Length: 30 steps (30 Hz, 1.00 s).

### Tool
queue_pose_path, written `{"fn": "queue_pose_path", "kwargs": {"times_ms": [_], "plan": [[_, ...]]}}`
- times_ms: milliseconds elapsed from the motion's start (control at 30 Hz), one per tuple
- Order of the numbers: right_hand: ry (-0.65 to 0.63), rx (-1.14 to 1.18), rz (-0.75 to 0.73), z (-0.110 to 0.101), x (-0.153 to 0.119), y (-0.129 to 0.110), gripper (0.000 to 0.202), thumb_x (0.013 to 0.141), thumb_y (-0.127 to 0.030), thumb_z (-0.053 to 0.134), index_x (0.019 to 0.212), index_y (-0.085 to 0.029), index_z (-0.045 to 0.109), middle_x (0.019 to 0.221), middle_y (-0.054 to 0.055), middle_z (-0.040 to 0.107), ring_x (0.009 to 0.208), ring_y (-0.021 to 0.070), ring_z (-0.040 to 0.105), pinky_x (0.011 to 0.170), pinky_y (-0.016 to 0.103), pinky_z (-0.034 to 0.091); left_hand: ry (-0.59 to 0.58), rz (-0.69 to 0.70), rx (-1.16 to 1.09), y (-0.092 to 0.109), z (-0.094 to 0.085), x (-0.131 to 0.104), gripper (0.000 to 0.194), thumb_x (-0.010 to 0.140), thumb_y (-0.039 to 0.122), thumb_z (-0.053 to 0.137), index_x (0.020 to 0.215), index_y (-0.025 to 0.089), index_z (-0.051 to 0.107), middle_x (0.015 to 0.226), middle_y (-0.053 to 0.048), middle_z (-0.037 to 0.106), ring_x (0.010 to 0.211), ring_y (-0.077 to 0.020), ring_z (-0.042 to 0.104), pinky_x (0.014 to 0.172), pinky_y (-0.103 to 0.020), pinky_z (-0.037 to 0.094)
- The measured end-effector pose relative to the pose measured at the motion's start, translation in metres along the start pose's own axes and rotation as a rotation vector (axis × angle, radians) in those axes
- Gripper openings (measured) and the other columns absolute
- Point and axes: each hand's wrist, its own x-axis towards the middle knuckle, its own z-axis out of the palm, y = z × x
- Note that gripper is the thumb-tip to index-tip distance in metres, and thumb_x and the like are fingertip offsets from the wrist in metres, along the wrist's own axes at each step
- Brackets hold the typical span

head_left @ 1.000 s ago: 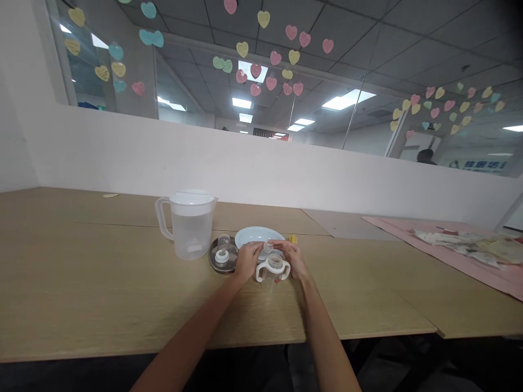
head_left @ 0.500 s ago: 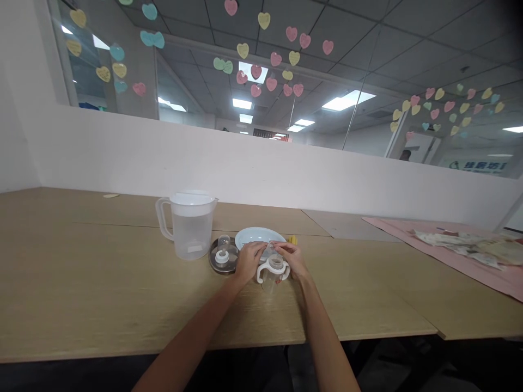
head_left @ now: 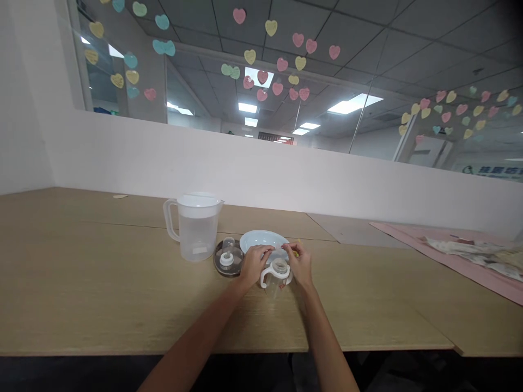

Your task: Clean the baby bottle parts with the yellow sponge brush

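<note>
My left hand (head_left: 254, 263) and my right hand (head_left: 300, 263) are close together above the near rim of a pale blue bowl (head_left: 250, 239). Their fingertips pinch a small clear piece (head_left: 278, 252) from both sides; it looks like a bottle nipple, partly covered by fingers. Just below and in front of it stands an open clear baby bottle (head_left: 276, 284) with two white handles (head_left: 265, 275). Left of my left hand, a round metal tray (head_left: 219, 268) carries a white collar ring (head_left: 226, 258) and a clear dome cap (head_left: 229, 243).
A lidded plastic pitcher (head_left: 198, 234) with liquid stands left of the tray. Something yellow (head_left: 297, 252) shows behind my right hand. At the far right, a pink sheet (head_left: 412, 245) bears plastic-wrapped items (head_left: 461, 253). The table's front edge is close to me.
The view has shifted slightly, so everything appears a little further right and lower. My fingertips have moved a bit further apart around the clear piece. Bottle and tray stay put.
</note>
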Motion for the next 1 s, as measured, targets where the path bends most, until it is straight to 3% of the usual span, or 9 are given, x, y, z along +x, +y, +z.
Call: {"fn": "queue_pose_path", "kwargs": {"times_ms": [133,367,700,1000], "plan": [[0.054,-0.18,-0.091,0.002,-0.007,-0.002,0.044,0.086,-0.061,0.051,0.079,-0.02,0.063,0.079,0.007,0.07,0.077,0.0224,0.064,0.076,0.036,0.048,-0.013,0.018,0.063,0.003,-0.001,0.0,0.024,0.095,0.025,0.051,0.104,0.02,0.073,0.104,-0.006,0.076,0.099,-0.0212,0.069,0.093,-0.035,0.051],[0.4,-0.37,-0.19,0.008,-0.012,0.003,0.054,0.088,-0.07,0.038,0.079,-0.02,0.055,0.075,0.008,0.064,0.07,0.0212,0.059,0.067,0.032,0.043,-0.01,0.127,0.192,0.003,0.007,0.001,0.024,0.095,0.019,0.05,0.107,0.019,0.07,0.106,-0.008,0.075,0.098,-0.0215,0.068,0.092,-0.037,0.052],[0.704,-0.296,-0.12,0.006,-0.013,-0.008,0.044,0.09,-0.065,0.038,0.083,-0.023,0.047,0.076,0.007,0.06,0.074,0.0223,0.06,0.067,0.033,0.045,-0.071,0.281,0.349,0.002,-0.001,0.003,0.024,0.089,0.012,0.053,0.108,0.018,0.068,0.111,-0.008,0.074,0.103,-0.0222,0.067,0.106,-0.042,0.044],[0.853,-0.117,-0.09,-0.003,-0.004,-0.017,0.036,0.089,-0.061,0.044,0.081,-0.025,0.04,0.071,0.001,0.053,0.071,0.019,0.058,0.068,0.032,0.048,-0.067,0.321,0.375,0.005,-0.004,0.0,0.029,0.088,0.013,0.056,0.115,0.019,0.064,0.116,-0.007,0.072,0.107,-0.021,0.066,0.112,-0.042,0.04]]}}
